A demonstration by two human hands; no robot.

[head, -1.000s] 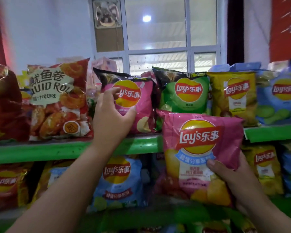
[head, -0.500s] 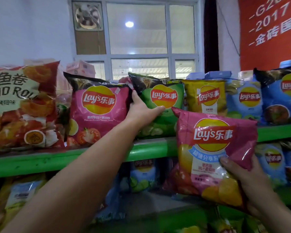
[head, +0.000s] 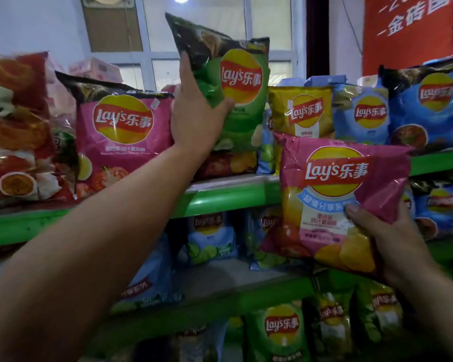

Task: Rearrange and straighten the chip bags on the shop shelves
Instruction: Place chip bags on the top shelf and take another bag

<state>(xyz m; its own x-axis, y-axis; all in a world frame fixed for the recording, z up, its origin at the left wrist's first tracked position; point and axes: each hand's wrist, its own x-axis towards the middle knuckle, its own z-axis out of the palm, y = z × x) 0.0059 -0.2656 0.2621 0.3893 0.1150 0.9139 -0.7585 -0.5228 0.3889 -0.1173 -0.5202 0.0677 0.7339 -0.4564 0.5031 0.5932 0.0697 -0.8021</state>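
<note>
— What's the setting?

— Green metal shelves in tiers. The top shelf [head: 228,198] runs across the middle of the view, and behind it are a white wall, a white-framed window [head: 270,22] and, toward the right edge, a red banner [head: 416,32] with white characters.

— What stands on that top shelf?

— At its left end a red squid-roll snack bag [head: 16,126], and just beside it a pink Lay's bag with tomatoes [head: 120,137], upright. Right of the middle stand a yellow Lay's bag [head: 302,111], a light blue bag [head: 364,116] and, toward the right end, a darker blue bag [head: 429,105], side by side.

— And the hands?

— The left hand [head: 194,121] is closed on a green Lay's bag [head: 236,82], thumb on its front and fingers behind, holding it tilted and raised clear of the shelf edge, between the pink bag and the yellow one. A red bag [head: 228,163] lies on the shelf below it.

— The right?

— The right hand [head: 385,236] grips a second pink Lay's bag [head: 338,194] by its lower right corner, in front of the top shelf's front edge, not resting on anything.

— Lower down?

— The middle shelf holds light blue lime bags [head: 211,239]; the bottom tier shows green Lay's bags [head: 280,333], dim and partly blurred.
</note>
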